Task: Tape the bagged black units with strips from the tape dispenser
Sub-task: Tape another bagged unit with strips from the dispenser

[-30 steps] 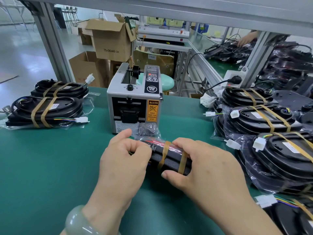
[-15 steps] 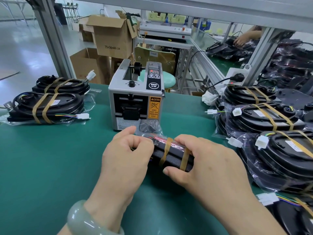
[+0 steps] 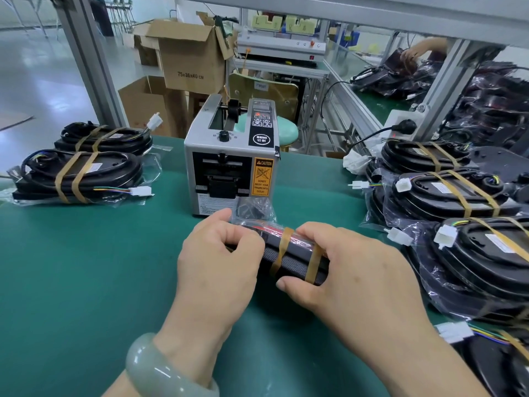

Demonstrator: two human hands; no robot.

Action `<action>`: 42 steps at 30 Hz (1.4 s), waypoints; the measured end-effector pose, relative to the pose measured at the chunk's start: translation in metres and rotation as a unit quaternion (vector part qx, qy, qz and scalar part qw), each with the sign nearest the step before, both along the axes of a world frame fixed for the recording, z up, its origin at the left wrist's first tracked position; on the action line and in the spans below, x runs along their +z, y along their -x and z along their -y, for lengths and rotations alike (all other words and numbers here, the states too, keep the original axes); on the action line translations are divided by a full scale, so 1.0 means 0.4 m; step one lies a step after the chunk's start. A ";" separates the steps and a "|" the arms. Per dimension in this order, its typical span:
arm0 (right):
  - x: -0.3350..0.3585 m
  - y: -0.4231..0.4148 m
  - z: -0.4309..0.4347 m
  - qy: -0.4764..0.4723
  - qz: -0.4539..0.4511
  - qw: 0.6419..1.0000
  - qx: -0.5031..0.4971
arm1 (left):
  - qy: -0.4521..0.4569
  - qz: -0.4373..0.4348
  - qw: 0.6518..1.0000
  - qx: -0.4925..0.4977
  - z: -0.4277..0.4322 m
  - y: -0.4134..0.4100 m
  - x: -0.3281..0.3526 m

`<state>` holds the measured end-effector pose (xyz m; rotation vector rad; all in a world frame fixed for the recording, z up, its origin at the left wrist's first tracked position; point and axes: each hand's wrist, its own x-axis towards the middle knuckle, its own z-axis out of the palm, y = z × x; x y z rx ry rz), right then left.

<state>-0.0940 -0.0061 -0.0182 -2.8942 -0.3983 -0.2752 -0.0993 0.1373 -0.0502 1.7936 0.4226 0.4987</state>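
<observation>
Curling over the bagged unit (image 3: 289, 255) at the middle of the surface (image 3: 86, 267), the left hand (image 3: 217, 262) and right hand (image 3: 346, 279) each wrap a tight grip round one end, knuckles up.

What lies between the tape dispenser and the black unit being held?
Head view: a crumpled clear bag end lies there, in front of the tape dispenser and just beyond the black unit that the left hand and right hand grip.

So the tape dispenser (image 3: 232, 164) sits mid-workbench (image 3: 71, 267) near the far edge, with a bagged unit (image 3: 289, 253) right in front of it. Two taped units (image 3: 80, 176) lie by the left edge, one behind the other. A pile of units (image 3: 458, 196) runs along the right edge, and cardboard boxes (image 3: 189, 58) stand beyond the far edge.
</observation>
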 end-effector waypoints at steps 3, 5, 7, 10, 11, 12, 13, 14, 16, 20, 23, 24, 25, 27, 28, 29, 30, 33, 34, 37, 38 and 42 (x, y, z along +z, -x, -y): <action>0.000 0.001 0.000 0.004 0.000 1.000 -0.003 | 0.054 0.012 0.998 -0.021 -0.002 -0.002 -0.005; 0.001 0.000 -0.001 0.012 0.003 1.000 -0.007 | 0.099 0.025 0.994 -0.025 -0.004 -0.004 -0.005; 0.001 0.000 -0.002 0.014 0.004 1.000 -0.008 | 0.103 0.023 0.994 -0.019 -0.005 -0.004 -0.002; 0.001 0.001 -0.002 0.011 0.003 1.000 -0.006 | 0.093 0.020 0.995 -0.017 -0.003 -0.001 0.002; 0.001 0.001 -0.001 0.009 0.002 1.000 -0.006 | 0.089 0.015 0.996 -0.018 -0.003 0.000 0.002; 0.001 0.000 -0.001 0.007 0.001 1.000 -0.005 | 0.084 0.010 0.996 -0.020 -0.002 0.001 0.003; 0.001 0.000 0.000 0.006 0.000 1.000 -0.005 | 0.078 0.005 0.997 -0.020 -0.002 0.001 0.004; 0.001 -0.001 0.000 0.006 -0.001 1.000 -0.004 | 0.072 0.002 0.997 -0.020 -0.002 0.000 0.004; 0.002 -0.001 -0.001 0.004 0.000 1.000 -0.004 | 0.061 -0.002 0.998 -0.020 -0.001 0.001 0.006; 0.001 -0.001 -0.002 0.002 0.002 1.000 -0.003 | 0.034 -0.002 0.999 -0.017 0.002 0.002 0.010; 0.001 0.000 -0.002 0.004 0.002 1.000 -0.004 | 0.013 0.002 1.000 -0.015 0.003 0.001 0.008; 0.001 0.000 -0.002 0.002 0.003 1.000 -0.003 | 0.009 0.004 1.000 -0.015 0.004 0.000 0.007; 0.002 0.000 -0.002 0.000 0.004 1.000 -0.003 | 0.006 0.006 1.000 -0.015 0.005 0.000 0.006; 0.003 0.001 -0.003 0.002 0.006 1.000 -0.004 | 0.003 0.008 1.000 -0.013 0.006 0.000 0.006; 0.003 0.001 -0.003 0.003 0.006 1.000 -0.004 | 0.002 0.008 1.000 -0.012 0.006 -0.001 0.005; 0.003 0.001 -0.004 0.004 0.004 1.000 -0.004 | 0.003 0.007 1.000 -0.009 0.007 -0.001 0.004; 0.003 0.001 -0.004 0.004 0.001 1.000 -0.003 | 0.000 0.006 1.000 -0.004 0.007 -0.002 0.003; 0.004 0.002 -0.004 -0.001 0.003 1.000 -0.001 | -0.017 0.006 1.000 0.002 0.009 -0.002 0.001; 0.005 0.002 -0.004 0.001 0.003 1.000 -0.002 | -0.021 0.007 1.000 0.002 0.010 -0.002 0.001; 0.005 0.002 -0.005 0.004 0.002 1.000 -0.002 | -0.017 0.013 1.000 0.004 0.010 0.000 0.001; 0.006 0.003 -0.005 0.005 0.003 1.000 -0.002 | -0.016 0.015 1.000 0.006 0.010 0.000 0.002; 0.008 0.005 -0.007 0.008 0.002 1.000 0.000 | -0.048 0.011 0.999 0.013 0.009 -0.004 -0.003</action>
